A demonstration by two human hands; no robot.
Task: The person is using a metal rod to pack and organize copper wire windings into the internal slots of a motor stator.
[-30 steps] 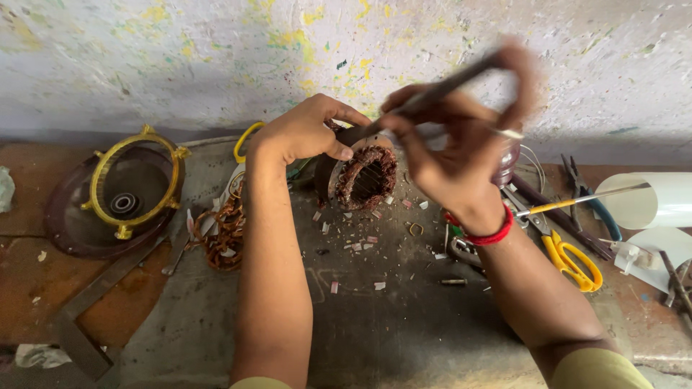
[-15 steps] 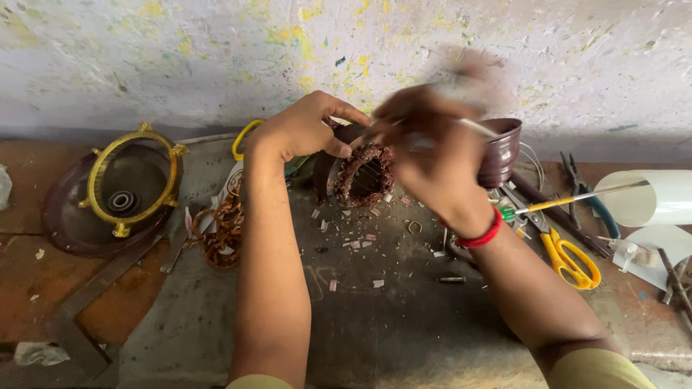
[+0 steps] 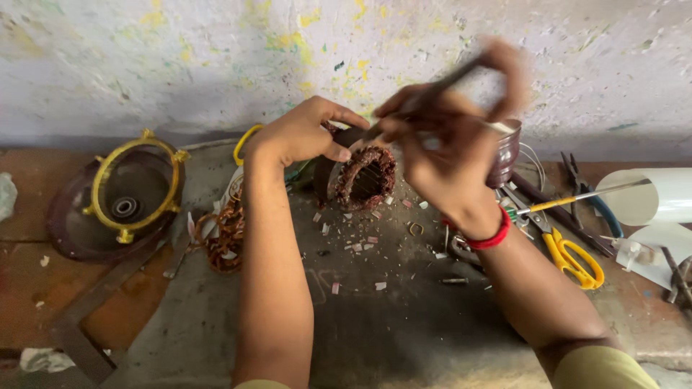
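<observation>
A round motor stator (image 3: 366, 178) with copper windings stands on edge on the grey slab, close to the wall. My left hand (image 3: 303, 133) rests on its top left rim and steadies it. My right hand (image 3: 450, 140) is raised above and right of the stator, shut on a thin dark rod-like tool (image 3: 432, 90) that slants up to the right and is blurred by motion. Its lower tip points towards the stator's top. Small pale scraps (image 3: 360, 245) lie scattered in front of the stator.
A dark motor cover with a yellow ring (image 3: 119, 194) lies at left, and a tangle of copper wire (image 3: 220, 238) beside my left forearm. Yellow-handled scissors (image 3: 569, 252), pliers (image 3: 577, 180), a screwdriver (image 3: 577, 198) and a white plastic roll (image 3: 649, 194) lie at right.
My right hand swung down to the stator with the tool half a second ago and has now lifted up again. My left hand and the stator have stayed put.
</observation>
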